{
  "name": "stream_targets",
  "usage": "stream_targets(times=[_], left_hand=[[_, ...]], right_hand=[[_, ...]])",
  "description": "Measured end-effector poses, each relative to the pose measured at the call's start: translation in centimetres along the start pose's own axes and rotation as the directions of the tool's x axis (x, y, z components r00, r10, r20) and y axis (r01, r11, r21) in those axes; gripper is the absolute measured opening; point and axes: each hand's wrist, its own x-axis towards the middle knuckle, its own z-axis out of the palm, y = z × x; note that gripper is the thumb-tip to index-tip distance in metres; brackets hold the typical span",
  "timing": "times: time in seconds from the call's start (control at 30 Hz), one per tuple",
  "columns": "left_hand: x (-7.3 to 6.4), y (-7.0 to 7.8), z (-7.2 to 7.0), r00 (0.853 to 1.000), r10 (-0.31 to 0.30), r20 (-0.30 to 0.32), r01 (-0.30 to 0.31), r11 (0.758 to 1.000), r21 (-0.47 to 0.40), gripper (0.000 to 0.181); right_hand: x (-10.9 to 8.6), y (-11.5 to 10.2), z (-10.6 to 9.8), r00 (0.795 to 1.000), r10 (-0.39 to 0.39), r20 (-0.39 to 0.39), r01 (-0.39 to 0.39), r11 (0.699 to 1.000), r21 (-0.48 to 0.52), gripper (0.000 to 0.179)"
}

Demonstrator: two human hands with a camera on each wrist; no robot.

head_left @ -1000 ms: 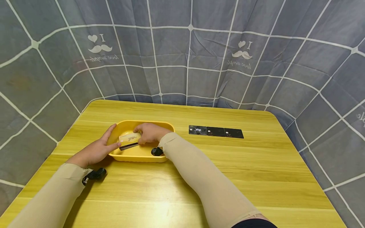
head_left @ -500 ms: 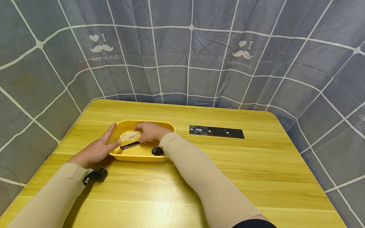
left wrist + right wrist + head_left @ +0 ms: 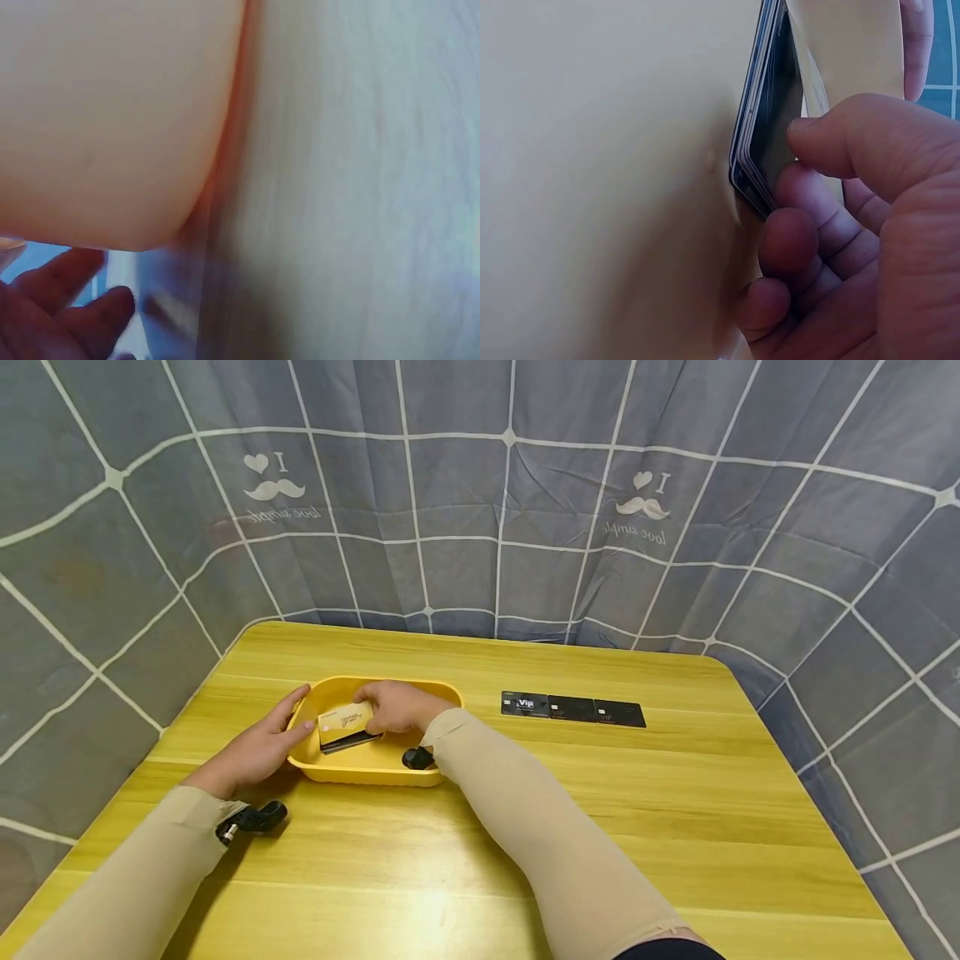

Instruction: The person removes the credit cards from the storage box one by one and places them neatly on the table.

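In the head view, a yellow plastic basin (image 3: 367, 777) stands on the table's left half. Inside it leans a small stack of bank cards, with a gold card (image 3: 343, 720) in front and dark cards (image 3: 348, 742) showing along its lower edge. My right hand (image 3: 401, 706) reaches into the basin and grips the right end of the stack. The right wrist view shows thumb and curled fingers at a corner of the dark cards (image 3: 776, 112), several edges fanned. My left hand (image 3: 258, 747) rests at the basin's left end, fingers extended outside and thumb over the rim.
Three black cards lie in a row right of the basin: one marked Vip (image 3: 525, 703), a middle card (image 3: 572, 708) and an end card (image 3: 620, 713). The wooden table (image 3: 570, 827) has a grey checked curtain (image 3: 465, 510) hanging around its back and sides.
The gold card has tilted and turned slightly, with more of its face showing. My left fingers have shifted a little at the rim. My right hand stays in the basin.
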Motion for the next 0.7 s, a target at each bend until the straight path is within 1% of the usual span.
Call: stream_targets(times=[0.1, 0.27, 0.47, 0.57, 0.7], left_hand=[[0.2, -0.1, 0.2, 0.999, 0.032, -0.003, -0.032, 0.997, -0.068, 0.073], [0.2, -0.1, 0.3, 0.999, 0.046, 0.001, -0.045, 0.994, -0.104, 0.074], [0.1, -0.2, 0.3, 1.0, 0.01, -0.008, -0.01, 0.995, -0.098, 0.073], [0.1, -0.3, 0.3, 1.0, -0.009, -0.01, 0.008, 0.995, -0.104, 0.072], [0.1, -0.4, 0.2, 1.0, -0.017, -0.011, 0.016, 0.996, -0.093, 0.071]], right_hand=[[0.0, 0.0, 0.0, 1.0, -0.001, -0.006, 0.001, 1.0, -0.003, 0.062], [0.2, 0.1, -0.1, 1.0, -0.006, -0.012, 0.005, 1.0, -0.012, 0.061], [0.2, -0.2, -0.3, 1.0, -0.009, -0.023, 0.009, 1.0, -0.025, 0.061], [-0.1, -0.6, -0.6, 0.999, -0.026, -0.033, 0.025, 0.999, -0.023, 0.06], [-0.8, -1.2, -1.5, 0.998, -0.055, -0.036, 0.054, 0.998, -0.042, 0.059]])
